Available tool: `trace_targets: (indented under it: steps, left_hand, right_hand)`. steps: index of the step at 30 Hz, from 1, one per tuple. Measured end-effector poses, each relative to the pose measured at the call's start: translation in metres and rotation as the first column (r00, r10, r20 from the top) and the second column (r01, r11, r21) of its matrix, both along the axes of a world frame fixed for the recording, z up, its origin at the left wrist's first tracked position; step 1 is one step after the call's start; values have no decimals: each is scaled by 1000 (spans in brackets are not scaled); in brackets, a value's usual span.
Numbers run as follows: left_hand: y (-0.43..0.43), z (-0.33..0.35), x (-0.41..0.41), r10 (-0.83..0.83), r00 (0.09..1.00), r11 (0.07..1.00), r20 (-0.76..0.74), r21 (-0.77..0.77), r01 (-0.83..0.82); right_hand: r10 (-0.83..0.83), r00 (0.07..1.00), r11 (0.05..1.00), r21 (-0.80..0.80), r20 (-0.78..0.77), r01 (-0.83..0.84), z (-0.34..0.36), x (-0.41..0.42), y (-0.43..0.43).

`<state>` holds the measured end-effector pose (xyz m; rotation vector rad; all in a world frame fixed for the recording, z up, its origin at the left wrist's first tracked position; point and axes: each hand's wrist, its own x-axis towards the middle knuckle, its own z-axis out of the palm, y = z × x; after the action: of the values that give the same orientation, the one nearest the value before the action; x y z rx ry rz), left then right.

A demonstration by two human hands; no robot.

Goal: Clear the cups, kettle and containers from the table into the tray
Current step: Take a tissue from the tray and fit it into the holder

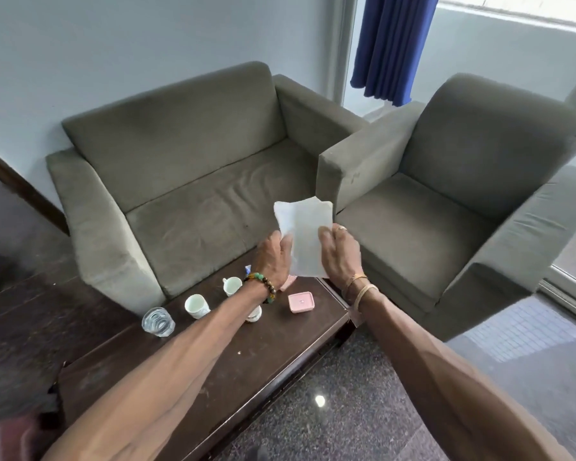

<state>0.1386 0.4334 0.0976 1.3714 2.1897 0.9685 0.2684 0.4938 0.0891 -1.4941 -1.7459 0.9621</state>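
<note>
a white paper sheet (308,227) is pinched by the left grip (273,257) and right grip (340,252) — white ceramic cups (197,305) are left uncleared on the dark tabletop (246,361); a freed grip seems needed next.

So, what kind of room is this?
Probably a lounge or waiting area, though I cannot be sure: a grey sofa and a matching armchair stand at a low dark table with a white cup on it.
</note>
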Motion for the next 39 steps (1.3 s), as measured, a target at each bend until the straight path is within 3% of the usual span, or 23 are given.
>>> trace_targets:
  steps: [3, 6, 10, 13, 21, 24, 27, 29, 32, 35, 39]
  left_hand:
    - [11, -4, -18, -34, 990, 998, 134, 49, 27]
    - [27, -11, -36, -103, 959, 994, 265, 68, 88]
    - [53, -14, -57, -184, 867, 983, 462, 109, 150]
    - [74, -10, -74, -205, 830, 978, 519, 139, 155]
    - [114, -19, -113, -157, 902, 987, 401, 84, 135]
    - [124, -21, -124, -134, 918, 990, 374, 91, 107]
    - [135, -19, -130, -37, 950, 995, 311, 97, 7]
    - [142, -24, -133, 14, 988, 997, 153, 68, -25]
    - [156, -36, -137, 11, 999, 992, -30, -124, -14]
    - [171, -47, -133, -7, 1000, 964, 11, -264, 10]
    - [188, -59, -122, -6, 985, 967, 171, -249, 49]
  right_hand:
    - [-48, 957, 965, -262, -286, -29, 1, 0, 36]
    - [8, 944, 958, -268, -329, -101, 4, -6, 70]
    - [-59, 909, 949, -305, -412, -76, 16, -23, 105]
    - [-22, 892, 916, -366, -451, -163, 25, -33, 129]
    - [-84, 815, 924, -351, -573, -152, 20, -65, 165]
    - [-8, 809, 840, -443, -588, -313, 14, -71, 177]
    - [107, 863, 720, -560, -494, -411, 0, -76, 187]
    - [233, 911, 787, -483, -341, -383, -10, -85, 192]
    - [416, 907, 885, -256, 60, -389, -21, -106, 196]
    - [505, 808, 859, -84, 303, -505, -36, -128, 195]
    - [592, 736, 785, -29, 329, -619, -56, -138, 197]
